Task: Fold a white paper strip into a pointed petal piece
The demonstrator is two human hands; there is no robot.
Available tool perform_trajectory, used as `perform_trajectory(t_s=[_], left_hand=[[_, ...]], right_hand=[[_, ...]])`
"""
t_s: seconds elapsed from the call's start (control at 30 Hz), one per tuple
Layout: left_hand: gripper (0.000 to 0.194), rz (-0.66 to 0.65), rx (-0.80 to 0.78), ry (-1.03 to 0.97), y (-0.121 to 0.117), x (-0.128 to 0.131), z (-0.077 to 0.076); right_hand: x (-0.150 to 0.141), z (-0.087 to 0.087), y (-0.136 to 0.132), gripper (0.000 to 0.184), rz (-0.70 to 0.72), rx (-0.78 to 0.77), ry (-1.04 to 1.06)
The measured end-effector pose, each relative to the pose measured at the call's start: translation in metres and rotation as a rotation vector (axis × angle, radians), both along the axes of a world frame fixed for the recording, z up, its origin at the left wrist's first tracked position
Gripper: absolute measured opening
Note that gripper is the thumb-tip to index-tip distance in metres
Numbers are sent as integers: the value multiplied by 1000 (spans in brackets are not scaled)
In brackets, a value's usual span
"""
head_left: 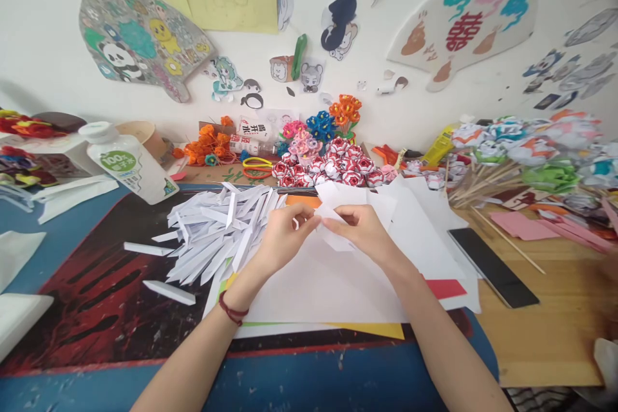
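Observation:
Between my two hands is a small piece of white paper (337, 239), held above a stack of large white sheets (333, 290). My left hand (288, 232) pinches its left side with thumb and forefinger. On the right side, my right hand (362, 228) grips it the same way, the thumbs close together. Whether the piece is creased cannot be made out well. Left of my hands lies a heap of folded white paper strips (207, 225), with a few loose ones apart from it.
A white bottle (129, 164) leans at the left. Red-and-white paper flowers (338, 164) crowd the back, near orange ones (207, 145). To the right are a black phone-like slab (492, 265), a wooden stick (509, 241), pink paper (524, 225) and flowers on sticks (550, 174).

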State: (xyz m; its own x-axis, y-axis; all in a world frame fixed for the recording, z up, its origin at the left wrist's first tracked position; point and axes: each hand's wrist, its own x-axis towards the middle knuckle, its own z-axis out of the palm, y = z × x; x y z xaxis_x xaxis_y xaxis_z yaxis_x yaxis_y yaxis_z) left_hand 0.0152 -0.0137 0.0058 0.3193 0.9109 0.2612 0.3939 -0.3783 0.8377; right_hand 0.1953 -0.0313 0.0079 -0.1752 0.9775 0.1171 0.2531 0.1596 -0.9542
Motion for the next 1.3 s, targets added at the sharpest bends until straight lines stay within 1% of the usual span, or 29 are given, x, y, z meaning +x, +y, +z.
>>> perform_trajectory(t_s=[0.1, 0.23, 0.43, 0.6, 0.73, 0.83, 0.93, 1.03, 1.17, 1.3], left_hand=[[17, -3, 2, -1, -1, 2, 0], [23, -15, 32, 5, -3, 4, -1], [28, 5, 70, 48, -6, 6, -2], [33, 29, 79, 40, -7, 8, -3], [34, 67, 61, -9, -8, 9, -4], [29, 65, 21, -84, -8, 10, -5], [23, 56, 2, -138, -9, 11, -6], [21, 44, 9, -125, -9, 12, -7], [19, -8, 29, -89, -10, 14, -6], [20, -37, 0, -117, -11, 14, -3]], right_hand=[[-1, -1, 0, 32, -37, 49, -50], [-1, 0, -1, 29, -44, 49, -70], [0, 2, -1, 24, 31, 39, -57], [-1, 6, -2, 21, 85, 39, -28], [-4, 5, -3, 22, 42, 80, -34], [-6, 1, -3, 22, -2, 88, -9], [-7, -1, -2, 22, -10, 71, 13], [-6, -3, 0, 24, 44, 11, 37], [-4, -5, 1, 24, 127, -75, 105], [-4, -3, 0, 23, 134, -93, 152]])
